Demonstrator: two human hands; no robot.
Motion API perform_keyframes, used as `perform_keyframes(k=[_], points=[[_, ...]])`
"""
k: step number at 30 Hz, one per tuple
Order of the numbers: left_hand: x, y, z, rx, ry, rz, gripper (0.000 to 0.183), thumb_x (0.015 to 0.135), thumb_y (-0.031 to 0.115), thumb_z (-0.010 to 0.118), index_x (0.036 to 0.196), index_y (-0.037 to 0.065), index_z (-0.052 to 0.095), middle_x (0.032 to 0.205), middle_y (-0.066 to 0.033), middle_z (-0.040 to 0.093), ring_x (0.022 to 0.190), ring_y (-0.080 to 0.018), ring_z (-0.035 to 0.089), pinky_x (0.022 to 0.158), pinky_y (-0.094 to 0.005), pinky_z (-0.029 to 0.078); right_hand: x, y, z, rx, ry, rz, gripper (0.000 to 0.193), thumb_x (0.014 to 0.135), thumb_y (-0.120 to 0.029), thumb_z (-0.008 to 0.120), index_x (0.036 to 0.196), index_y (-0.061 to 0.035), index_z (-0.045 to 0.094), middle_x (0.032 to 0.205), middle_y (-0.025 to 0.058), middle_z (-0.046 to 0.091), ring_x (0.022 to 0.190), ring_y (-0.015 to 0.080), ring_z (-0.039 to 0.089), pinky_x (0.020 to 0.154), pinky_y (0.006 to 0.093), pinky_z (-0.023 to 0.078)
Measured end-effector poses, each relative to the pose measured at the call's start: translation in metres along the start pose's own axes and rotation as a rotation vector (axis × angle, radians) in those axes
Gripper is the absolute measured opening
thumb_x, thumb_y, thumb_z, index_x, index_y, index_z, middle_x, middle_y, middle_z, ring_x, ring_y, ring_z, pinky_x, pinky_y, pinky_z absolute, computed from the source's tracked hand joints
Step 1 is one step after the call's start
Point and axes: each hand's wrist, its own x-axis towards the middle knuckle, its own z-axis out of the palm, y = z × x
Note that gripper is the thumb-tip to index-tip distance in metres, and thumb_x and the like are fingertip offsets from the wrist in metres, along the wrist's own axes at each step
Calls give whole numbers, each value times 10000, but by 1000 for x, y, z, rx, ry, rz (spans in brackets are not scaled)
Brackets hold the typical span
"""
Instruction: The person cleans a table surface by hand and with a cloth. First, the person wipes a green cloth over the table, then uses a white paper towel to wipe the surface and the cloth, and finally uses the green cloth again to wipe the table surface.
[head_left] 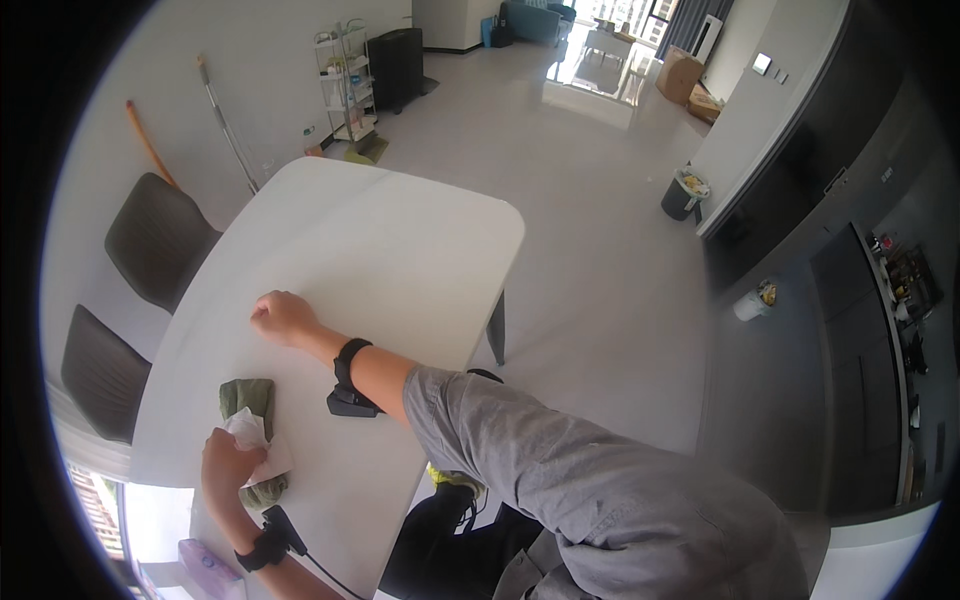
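On the white table [400,230], a green folded cloth [248,396] lies near the left side. A crumpled white tissue [246,430] rests on top of it. My left hand [230,462] is closed on the tissue, its fingers curled down against the cloth and partly hidden. Farther up the table, my right hand [284,318] is held in a fist, and nothing shows sticking out of it. Each wrist wears a black strap with a small black device.
Two dark chairs [158,240] stand along the table's left side. A purple pack [208,570] lies at the near left corner. Beyond the table are a white shelf rack [345,85], a black suitcase-like box [396,68] and a lined bin [683,195]. Dark cabinets line the right.
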Motion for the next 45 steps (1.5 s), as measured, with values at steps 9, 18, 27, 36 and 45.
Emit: perform_keyframes(k=[9, 18, 27, 36, 45], points=[[-2, -6, 0, -16, 58, 9, 434, 596, 203, 735, 902, -78, 609, 926, -283, 647, 903, -441, 635, 776, -475, 513, 18, 19, 8, 49, -132, -82, 291, 810, -254, 610, 963, -32, 720, 976, 127, 723, 910, 296, 683, 814, 386, 533], [4, -6, 2, 1, 19, 5, 510, 610, 255, 776, 951, -61, 565, 939, -248, 613, 917, -418, 598, 788, -457, 491, 14, 27, 3, -472, -365, -321, 510, 896, -326, 549, 1342, -78, 537, 1494, 128, 417, 1412, 271, 330, 1177, 455, 200], [5, -14, 7, -19, 35, -26, 498, 624, 247, 769, 955, -60, 560, 948, -242, 611, 922, -404, 600, 789, -452, 488, 5, 21, 10, -606, -463, -322, 639, 931, -429, 458, 1471, -94, 396, 1596, 136, 235, 1489, 292, 159, 1205, 503, 69], [0, -6, 1, 22, 6, -42, 486, 631, 241, 763, 956, -57, 559, 935, -243, 610, 904, -404, 603, 778, -455, 488, 3, 18, 14, -620, -463, -301, 628, 933, -407, 466, 1459, -71, 398, 1589, 144, 239, 1486, 310, 148, 1204, 512, 63], [2, -11, 6, 15, 39, -27, 506, 621, 257, 748, 972, -64, 575, 956, -260, 615, 935, -421, 601, 803, -460, 488, 2, 18, 16, -647, -461, -294, 621, 939, -395, 456, 1462, -66, 391, 1590, 142, 236, 1488, 306, 140, 1206, 507, 52]])
